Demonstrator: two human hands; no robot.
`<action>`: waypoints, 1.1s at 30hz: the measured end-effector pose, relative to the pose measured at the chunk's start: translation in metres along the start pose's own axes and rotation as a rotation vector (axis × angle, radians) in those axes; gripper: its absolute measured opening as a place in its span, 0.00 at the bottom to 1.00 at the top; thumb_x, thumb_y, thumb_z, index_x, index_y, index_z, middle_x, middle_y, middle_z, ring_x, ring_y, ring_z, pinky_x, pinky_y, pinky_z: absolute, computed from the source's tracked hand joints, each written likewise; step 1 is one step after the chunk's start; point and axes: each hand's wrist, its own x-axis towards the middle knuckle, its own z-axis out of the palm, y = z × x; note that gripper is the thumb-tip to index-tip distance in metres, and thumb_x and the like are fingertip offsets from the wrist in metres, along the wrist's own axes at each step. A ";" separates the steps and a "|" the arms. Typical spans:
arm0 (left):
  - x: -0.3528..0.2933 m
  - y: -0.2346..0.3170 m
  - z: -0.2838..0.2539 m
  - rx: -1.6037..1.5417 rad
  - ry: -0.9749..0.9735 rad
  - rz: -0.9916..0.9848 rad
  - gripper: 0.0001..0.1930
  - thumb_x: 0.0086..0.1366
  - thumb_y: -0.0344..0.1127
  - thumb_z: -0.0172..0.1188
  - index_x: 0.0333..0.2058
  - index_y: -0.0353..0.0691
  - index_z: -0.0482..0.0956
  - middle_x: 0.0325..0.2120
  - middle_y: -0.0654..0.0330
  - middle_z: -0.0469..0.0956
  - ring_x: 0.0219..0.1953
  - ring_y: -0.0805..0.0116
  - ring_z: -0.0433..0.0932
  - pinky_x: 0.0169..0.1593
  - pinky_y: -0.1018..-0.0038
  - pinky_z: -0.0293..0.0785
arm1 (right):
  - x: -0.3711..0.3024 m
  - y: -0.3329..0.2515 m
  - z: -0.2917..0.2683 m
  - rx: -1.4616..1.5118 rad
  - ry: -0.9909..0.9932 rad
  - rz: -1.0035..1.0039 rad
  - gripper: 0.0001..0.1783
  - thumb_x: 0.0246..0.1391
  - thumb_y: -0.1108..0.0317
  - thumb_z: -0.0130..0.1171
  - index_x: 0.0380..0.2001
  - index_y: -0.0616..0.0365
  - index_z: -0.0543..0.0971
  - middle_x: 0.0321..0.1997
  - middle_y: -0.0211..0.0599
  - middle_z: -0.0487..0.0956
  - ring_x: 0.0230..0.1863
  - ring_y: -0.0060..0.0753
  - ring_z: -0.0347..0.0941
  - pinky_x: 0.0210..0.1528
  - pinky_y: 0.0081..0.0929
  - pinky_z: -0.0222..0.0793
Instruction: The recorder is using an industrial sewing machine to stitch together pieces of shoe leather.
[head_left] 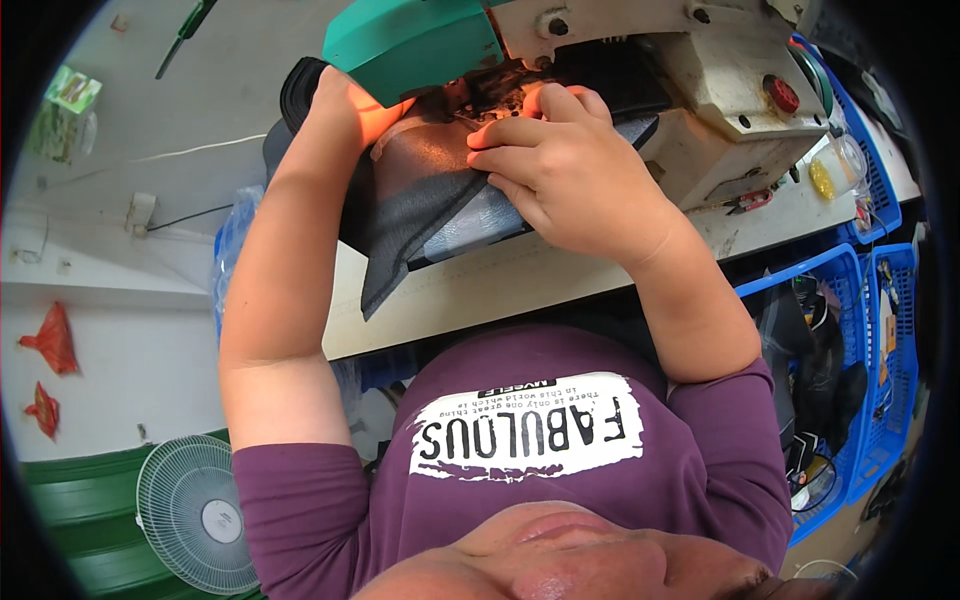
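A sewing machine (735, 80) with an off-white body and a teal head cover (410, 50) stands at the far side of the table. Dark grey fabric (415, 215) lies under its lit working area, one pointed end hanging toward me over the table edge. My left hand (365, 112) rests on the fabric at its left, fingers mostly hidden beneath the teal cover. My right hand (565, 160) is at the right side of the fabric, fingers bent and closed on its edge near the machine's dark metal parts. Silvery material (475, 228) shows beneath the fabric.
Red-handled snips (750, 202) and a clear jar with yellow contents (837, 168) are right of the machine. Blue plastic baskets (850, 300) holding dark pieces stand at my right. A fan (200, 515) is at lower left. The table's near edge (480, 300) runs before my body.
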 end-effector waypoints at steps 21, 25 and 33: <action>-0.111 0.025 0.029 1.236 0.083 0.316 0.32 0.67 0.46 0.62 0.64 0.34 0.69 0.59 0.44 0.73 0.63 0.44 0.70 0.69 0.57 0.62 | 0.001 -0.003 -0.008 -0.003 -0.070 0.074 0.10 0.51 0.62 0.63 0.37 0.41 0.89 0.38 0.31 0.76 0.47 0.38 0.70 0.52 0.39 0.66; -0.081 0.014 0.009 1.198 0.035 0.320 0.28 0.66 0.50 0.63 0.58 0.39 0.75 0.55 0.53 0.77 0.59 0.48 0.73 0.69 0.37 0.54 | 0.001 -0.001 -0.009 0.000 -0.078 0.074 0.10 0.51 0.62 0.62 0.35 0.42 0.89 0.37 0.31 0.76 0.46 0.38 0.70 0.51 0.38 0.66; -0.039 -0.032 -0.054 0.693 0.024 0.287 0.18 0.66 0.40 0.66 0.53 0.44 0.81 0.54 0.52 0.78 0.59 0.50 0.75 0.67 0.55 0.65 | 0.002 -0.003 -0.010 -0.021 -0.072 0.054 0.09 0.52 0.61 0.61 0.35 0.43 0.89 0.36 0.31 0.75 0.46 0.39 0.70 0.52 0.39 0.67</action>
